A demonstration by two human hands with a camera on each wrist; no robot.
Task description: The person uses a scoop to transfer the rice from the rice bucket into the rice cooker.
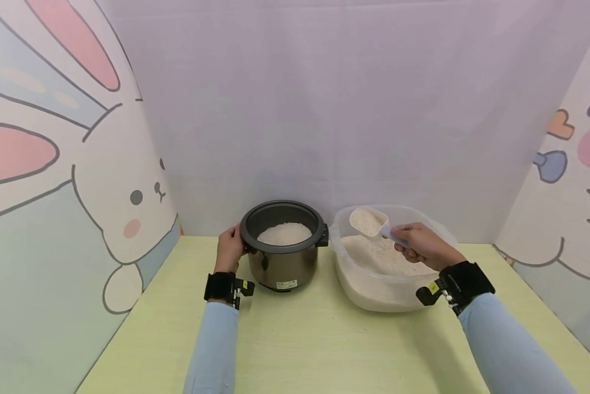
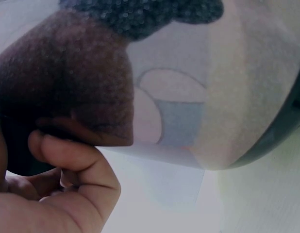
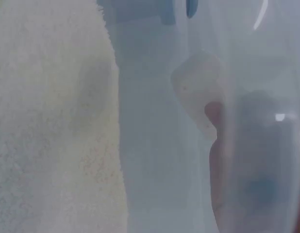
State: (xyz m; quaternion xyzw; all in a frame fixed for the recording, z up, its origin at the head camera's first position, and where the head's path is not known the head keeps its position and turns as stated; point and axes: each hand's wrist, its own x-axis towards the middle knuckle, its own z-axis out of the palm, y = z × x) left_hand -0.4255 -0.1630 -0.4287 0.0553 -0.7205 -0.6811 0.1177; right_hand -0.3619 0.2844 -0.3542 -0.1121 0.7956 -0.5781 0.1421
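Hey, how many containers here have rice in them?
3: the rice cooker gripped by the left hand, the translucent plastic tub right of the cooker, and the scoop in the right hand, above the tub.

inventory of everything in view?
table: 1, yellowish green, foreground
rice cooker: 1, dark, on table
label: 1, white, rice cooker front
tub: 1, translucent, right of rice cooker
scoop: 1, white, above tub
rice: 3 portions, whitish, in rice cooker, tub, scoop
back sheet: 1, lilac, behind
cartoon panels: 2, multicoloured, both sides
wrist cameras: 2, black, wrists
sleeves: 2, light blue, forearms
left hand: 1, bare, gripping rice cooker
right hand: 1, bare, gripping scoop
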